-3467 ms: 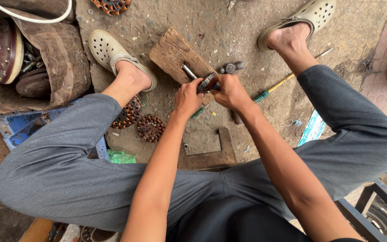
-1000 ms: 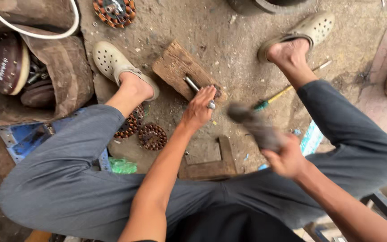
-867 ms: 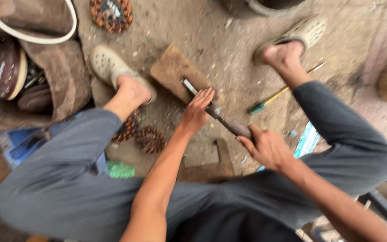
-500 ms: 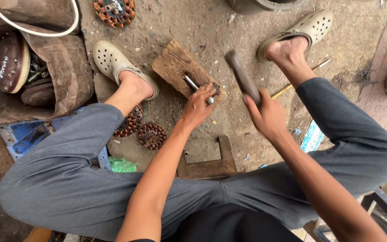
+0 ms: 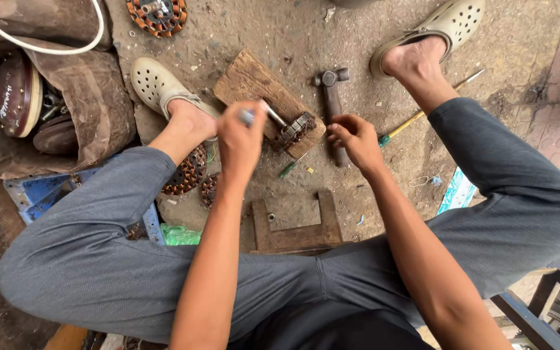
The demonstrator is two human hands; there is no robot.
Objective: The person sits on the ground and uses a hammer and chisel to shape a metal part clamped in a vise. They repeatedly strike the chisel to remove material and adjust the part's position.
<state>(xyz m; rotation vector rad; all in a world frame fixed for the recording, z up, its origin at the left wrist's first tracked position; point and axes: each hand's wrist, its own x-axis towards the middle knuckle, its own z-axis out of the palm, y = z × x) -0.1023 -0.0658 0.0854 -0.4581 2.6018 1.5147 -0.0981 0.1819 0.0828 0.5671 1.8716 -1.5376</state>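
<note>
A seated person is working over a wood block [image 5: 254, 84] lying on the dirt floor between the two feet. The left hand [image 5: 241, 139] is hovering just before the block, blurred, its fingers closing around the near end of a metal shaft [image 5: 272, 113]; how tightly they are gripping cannot be told. The shaft is running up from a small rotor [image 5: 295, 128], which is resting on the block's near right corner. The right hand [image 5: 356, 138] is lying just right of the block, its fingers curling loosely over the handle of a hammer [image 5: 333, 104]; the hammer is lying flat on the floor, its head pointing away from the person, beside the block's right edge. A screwdriver [image 5: 416, 116] is lying farther right of the block, past the hammer. A copper-wound stator [image 5: 189, 172] is sitting left of and nearer than the block, against the left ankle. A wooden frame [image 5: 296, 227] is lying nearer than the block, between the legs.
</note>
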